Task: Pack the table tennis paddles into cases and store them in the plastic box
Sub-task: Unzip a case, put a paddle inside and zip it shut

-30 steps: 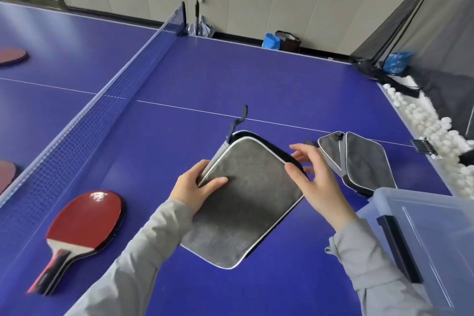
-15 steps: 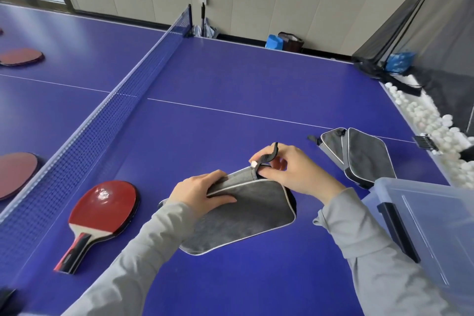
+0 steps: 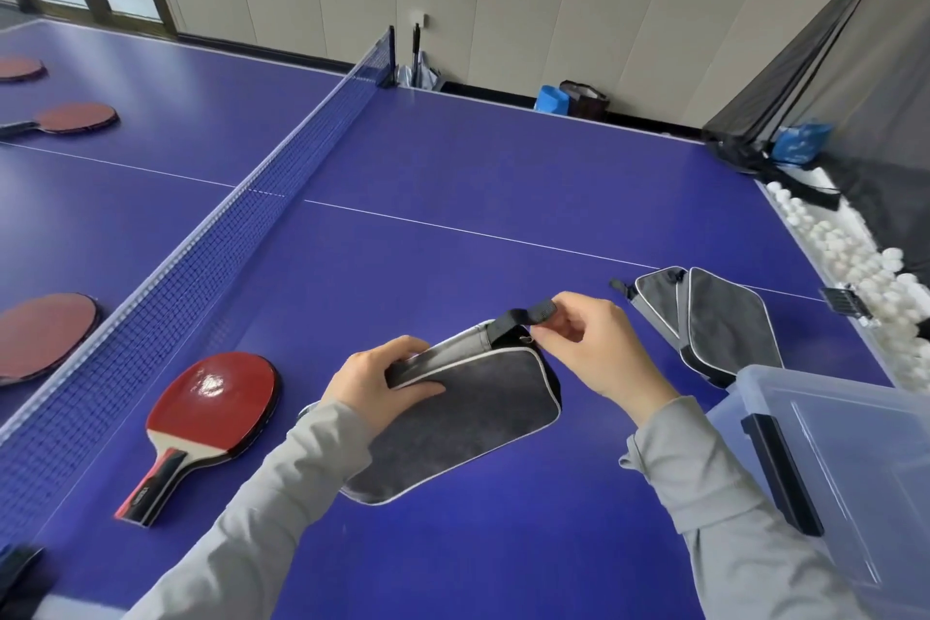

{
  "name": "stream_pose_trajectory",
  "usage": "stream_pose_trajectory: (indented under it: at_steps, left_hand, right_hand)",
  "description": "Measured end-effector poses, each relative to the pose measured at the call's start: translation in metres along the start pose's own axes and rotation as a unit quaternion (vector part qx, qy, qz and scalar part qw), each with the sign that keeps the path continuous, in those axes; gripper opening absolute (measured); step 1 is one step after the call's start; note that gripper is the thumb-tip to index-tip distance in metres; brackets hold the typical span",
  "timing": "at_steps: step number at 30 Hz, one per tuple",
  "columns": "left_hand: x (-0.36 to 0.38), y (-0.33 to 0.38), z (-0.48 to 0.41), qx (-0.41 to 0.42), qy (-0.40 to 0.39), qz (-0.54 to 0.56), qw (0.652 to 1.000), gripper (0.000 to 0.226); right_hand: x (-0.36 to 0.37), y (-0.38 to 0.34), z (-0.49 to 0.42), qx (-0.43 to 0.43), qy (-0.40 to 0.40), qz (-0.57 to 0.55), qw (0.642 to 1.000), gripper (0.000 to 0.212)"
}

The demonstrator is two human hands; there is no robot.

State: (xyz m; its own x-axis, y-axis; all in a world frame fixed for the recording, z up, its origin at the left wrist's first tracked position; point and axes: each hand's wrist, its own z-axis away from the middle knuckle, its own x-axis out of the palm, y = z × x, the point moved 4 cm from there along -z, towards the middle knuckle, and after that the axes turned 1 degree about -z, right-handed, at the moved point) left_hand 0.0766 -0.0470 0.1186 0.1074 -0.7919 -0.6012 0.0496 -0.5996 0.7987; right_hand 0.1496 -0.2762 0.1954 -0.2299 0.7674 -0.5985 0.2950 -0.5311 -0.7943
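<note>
Our right hand (image 3: 599, 347) has pulled the strap (image 3: 528, 315) flatter, pinching it. On the bench (image 3: 453, 166), the box (image 3: 805, 375) sits near right. The case (image 3: 468, 418) lies centre, gripped by our left hand (image 3: 372, 378), with a paddle (image 3: 216, 398) on its left.

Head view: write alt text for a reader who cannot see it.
A left hand grips a grey paddle case over a blue table while the right hand pinches its black strap. A red paddle lies left of it; spare cases and a clear plastic box sit right.
</note>
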Motion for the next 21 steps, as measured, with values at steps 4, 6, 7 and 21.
stream_pose_trajectory:
  at_steps: [4, 6, 7, 21]
  left_hand:
    - [-0.013, -0.003, -0.002, -0.021, 0.032, 0.076, 0.996, 0.030]
    - [-0.021, -0.003, -0.004, -0.020, 0.043, 0.122, 0.991, 0.026]
    - [-0.026, -0.004, -0.005, -0.022, 0.052, 0.155, 0.986, 0.024]
    - [-0.024, -0.006, -0.019, -0.194, 0.103, 0.419, 0.881, 0.006]
  right_hand:
    - [-0.007, 0.023, -0.001, 0.045, -0.009, -0.047, 0.998, 0.012]
    - [-0.009, 0.033, 0.000, 0.059, -0.017, -0.067, 0.996, 0.010]
    - [-0.011, 0.038, 0.001, 0.065, -0.017, -0.078, 0.995, 0.010]
    - [-0.007, 0.053, 0.005, 0.006, 0.028, -0.008, 1.000, 0.018]
